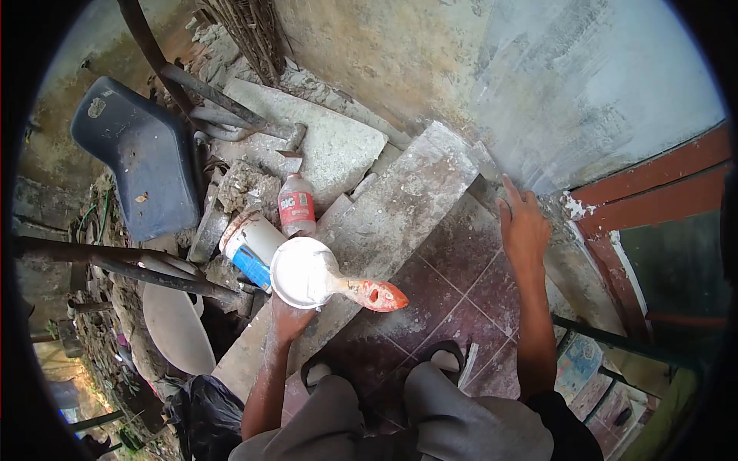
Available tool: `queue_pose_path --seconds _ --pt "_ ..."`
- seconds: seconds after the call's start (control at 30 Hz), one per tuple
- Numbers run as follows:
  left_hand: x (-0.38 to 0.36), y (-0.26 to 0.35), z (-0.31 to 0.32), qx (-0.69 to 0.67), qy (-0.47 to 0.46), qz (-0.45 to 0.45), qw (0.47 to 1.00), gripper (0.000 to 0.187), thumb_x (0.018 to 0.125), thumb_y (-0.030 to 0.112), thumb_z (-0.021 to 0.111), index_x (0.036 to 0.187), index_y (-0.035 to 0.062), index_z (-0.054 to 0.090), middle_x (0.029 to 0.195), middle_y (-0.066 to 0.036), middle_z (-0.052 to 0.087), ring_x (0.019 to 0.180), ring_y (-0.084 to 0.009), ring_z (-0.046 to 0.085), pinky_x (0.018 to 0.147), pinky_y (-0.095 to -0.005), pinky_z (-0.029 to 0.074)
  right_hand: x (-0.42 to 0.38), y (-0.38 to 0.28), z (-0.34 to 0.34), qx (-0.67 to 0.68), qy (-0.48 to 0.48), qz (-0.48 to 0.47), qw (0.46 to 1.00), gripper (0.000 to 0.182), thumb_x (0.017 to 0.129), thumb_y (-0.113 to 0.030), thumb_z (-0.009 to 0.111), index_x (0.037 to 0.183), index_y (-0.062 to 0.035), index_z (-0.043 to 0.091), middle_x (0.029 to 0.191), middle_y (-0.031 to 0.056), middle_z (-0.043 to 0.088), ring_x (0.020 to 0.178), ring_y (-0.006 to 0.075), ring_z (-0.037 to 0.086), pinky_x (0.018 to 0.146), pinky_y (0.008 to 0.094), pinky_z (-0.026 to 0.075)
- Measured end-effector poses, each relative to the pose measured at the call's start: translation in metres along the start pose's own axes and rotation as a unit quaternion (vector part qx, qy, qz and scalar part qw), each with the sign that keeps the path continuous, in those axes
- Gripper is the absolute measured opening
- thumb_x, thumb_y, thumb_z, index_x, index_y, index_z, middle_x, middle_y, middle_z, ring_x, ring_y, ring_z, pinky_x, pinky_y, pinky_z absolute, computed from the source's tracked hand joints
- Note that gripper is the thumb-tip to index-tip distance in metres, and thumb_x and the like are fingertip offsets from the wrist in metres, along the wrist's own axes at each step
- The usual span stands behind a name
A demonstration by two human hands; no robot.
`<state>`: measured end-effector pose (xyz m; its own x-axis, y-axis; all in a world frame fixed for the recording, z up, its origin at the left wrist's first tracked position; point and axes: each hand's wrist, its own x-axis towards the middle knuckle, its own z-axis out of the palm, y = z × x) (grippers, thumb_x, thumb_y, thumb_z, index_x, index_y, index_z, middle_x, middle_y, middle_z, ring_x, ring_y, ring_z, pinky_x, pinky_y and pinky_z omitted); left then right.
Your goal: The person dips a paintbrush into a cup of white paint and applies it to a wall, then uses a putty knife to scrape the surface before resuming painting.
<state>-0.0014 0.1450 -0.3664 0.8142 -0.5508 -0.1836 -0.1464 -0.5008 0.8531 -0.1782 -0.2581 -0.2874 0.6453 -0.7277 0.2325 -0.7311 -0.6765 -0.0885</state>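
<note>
A round container of white paint [300, 270] sits in my left hand [291, 321], which grips it from below and is partly hidden by it. Across its rim lies a paintbrush [373, 294], its orange-red handle sticking out to the right and its bristle end over the white paint. My right hand [526, 223] reaches toward the base of the wall [569, 92], fingers apart with the index finger stretched forward. That hand is close to the end of the stained ledge [415, 180]. White patches cover the wall above it.
A plastic bottle with a red label [297, 206] and a white bucket [254, 242] stand left of the paint container. Beyond are a grey plastic seat [146, 161], metal pipes and rubble. A red-brown frame [661, 203] is at right; dark red tiles [438, 296] lie below.
</note>
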Motion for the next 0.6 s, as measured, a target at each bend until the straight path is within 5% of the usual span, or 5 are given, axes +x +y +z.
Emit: queue_pose_path --seconds 0.2,0.33,0.4,0.47,0.6 --pt "0.000 0.001 -0.001 -0.044 -0.014 -0.030 0.999 0.087 0.069 0.026 0.093 0.134 -0.0053 0.046 0.127 -0.018 0.062 0.117 -0.0290 0.060 0.102 -0.0416 0.047 0.022 -0.017 0.023 -0.033 0.033 0.033 0.998 0.043 0.097 -0.027 0.062 0.140 -0.0274 0.061 0.104 0.0097 0.064 0.076 0.0326 0.068 0.064 0.0454 0.054" --pt "-0.002 0.004 -0.001 -0.051 0.007 0.020 0.998 0.068 0.077 0.026 0.088 0.129 -0.0038 0.058 0.123 -0.014 0.066 0.111 -0.0234 0.063 0.099 -0.0379 0.049 0.026 -0.021 0.004 -0.037 -0.011 0.040 0.998 0.043 0.097 -0.025 0.063 0.140 -0.0290 0.060 0.107 0.0093 0.065 0.080 0.0322 0.069 0.066 0.0440 0.055" --pt "0.000 0.006 0.001 -0.050 0.022 0.035 0.998 0.068 0.077 0.027 0.088 0.129 -0.0039 0.058 0.124 -0.014 0.065 0.112 -0.0233 0.063 0.099 -0.0378 0.049 0.021 -0.010 0.011 -0.004 0.069 -0.032 0.997 0.043 0.094 -0.019 0.064 0.136 -0.0302 0.064 0.108 0.0098 0.064 0.080 0.0321 0.070 0.066 0.0447 0.057" --pt "0.003 0.012 0.002 -0.078 0.010 0.009 0.997 0.090 0.069 0.027 0.094 0.136 -0.0058 0.043 0.125 -0.019 0.063 0.114 -0.0280 0.063 0.099 -0.0401 0.050 0.011 -0.004 0.022 -0.004 0.067 -0.026 0.997 0.043 0.095 -0.018 0.063 0.136 -0.0301 0.063 0.108 0.0108 0.063 0.082 0.0326 0.069 0.068 0.0453 0.056" --pt "0.005 0.020 0.002 -0.075 0.016 0.015 0.997 0.089 0.070 0.025 0.094 0.136 -0.0057 0.043 0.124 -0.019 0.064 0.114 -0.0270 0.063 0.099 -0.0392 0.050 -0.004 -0.007 0.020 0.049 -0.007 -0.083 0.995 0.043 0.096 -0.017 0.062 0.138 -0.0289 0.062 0.108 0.0129 0.063 0.082 0.0347 0.068 0.070 0.0469 0.055"
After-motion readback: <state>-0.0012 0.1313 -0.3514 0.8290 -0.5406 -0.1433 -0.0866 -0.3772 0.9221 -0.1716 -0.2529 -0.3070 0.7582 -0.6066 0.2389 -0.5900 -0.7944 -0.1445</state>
